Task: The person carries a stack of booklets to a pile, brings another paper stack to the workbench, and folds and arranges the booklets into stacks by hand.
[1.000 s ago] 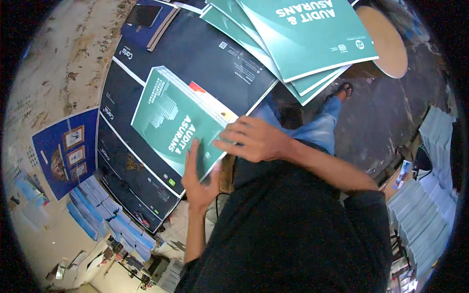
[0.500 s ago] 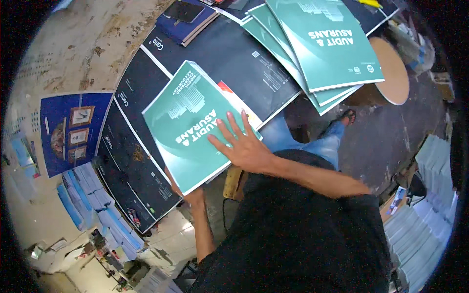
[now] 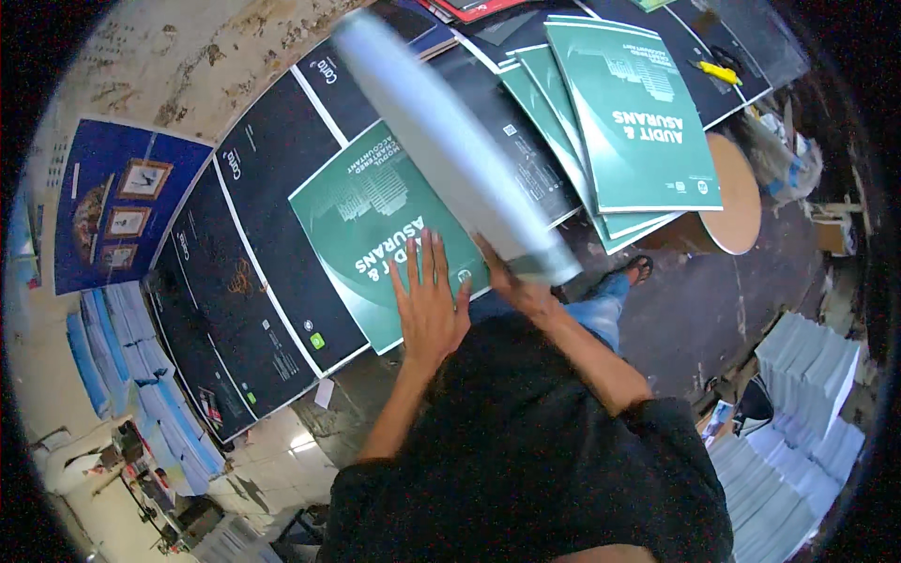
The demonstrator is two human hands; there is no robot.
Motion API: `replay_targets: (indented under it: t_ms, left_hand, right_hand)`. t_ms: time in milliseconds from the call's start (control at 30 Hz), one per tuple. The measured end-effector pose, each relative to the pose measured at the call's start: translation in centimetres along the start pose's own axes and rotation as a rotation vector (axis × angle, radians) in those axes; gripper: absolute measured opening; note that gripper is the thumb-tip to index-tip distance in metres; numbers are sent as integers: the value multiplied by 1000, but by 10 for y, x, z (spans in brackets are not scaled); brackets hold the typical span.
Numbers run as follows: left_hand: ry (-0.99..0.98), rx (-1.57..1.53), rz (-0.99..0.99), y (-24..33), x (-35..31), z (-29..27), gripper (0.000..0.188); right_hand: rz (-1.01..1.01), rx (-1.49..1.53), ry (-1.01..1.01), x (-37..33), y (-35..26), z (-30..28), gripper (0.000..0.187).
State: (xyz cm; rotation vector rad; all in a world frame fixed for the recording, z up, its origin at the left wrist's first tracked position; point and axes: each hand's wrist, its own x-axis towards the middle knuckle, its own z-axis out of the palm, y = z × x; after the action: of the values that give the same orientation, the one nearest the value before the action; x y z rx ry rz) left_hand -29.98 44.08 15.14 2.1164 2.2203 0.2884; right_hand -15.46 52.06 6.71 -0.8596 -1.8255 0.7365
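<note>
A green-covered booklet (image 3: 361,249) lies on the dark table, its white printing upside down to me. My left hand (image 3: 430,310) rests flat on its cover near the close edge, fingers stretched out. Beside it my right hand (image 3: 518,286) grips the near end of a pale booklet (image 3: 450,150), which is tilted up and blurred by motion. Its far end reaches over the table, and it hides the right part of the green booklet. Further right, several matching green booklets (image 3: 643,122) are fanned in an overlapping pile at the table edge.
Black printed sheets (image 3: 272,188) cover the table. A yellow cutter (image 3: 718,71) lies at the far right. Beside the pile stands a round brown-topped stool or drum (image 3: 732,192). Paper stacks stand on the floor at right (image 3: 798,375) and left (image 3: 150,375).
My left hand has moved from under the booklet's near corner onto the cover. My right hand has left the cover and now raises the pale booklet. The view has shifted slightly.
</note>
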Motion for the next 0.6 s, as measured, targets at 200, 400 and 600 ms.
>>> replay_targets:
  t_ms: [200, 400, 600]
  left_hand:
    - [-73, -9, -34, -1, -4, -3, 71]
    - [-82, -40, -55, -3, -6, -2, 72]
    - [-172, -115, 16, 21, 7, -30, 78]
  right_hand:
    - [519, 587, 176, 51, -20, -34, 40]
    - [454, 165, 433, 94, -70, -94, 29]
    - [384, 53, 355, 112, -34, -253, 49]
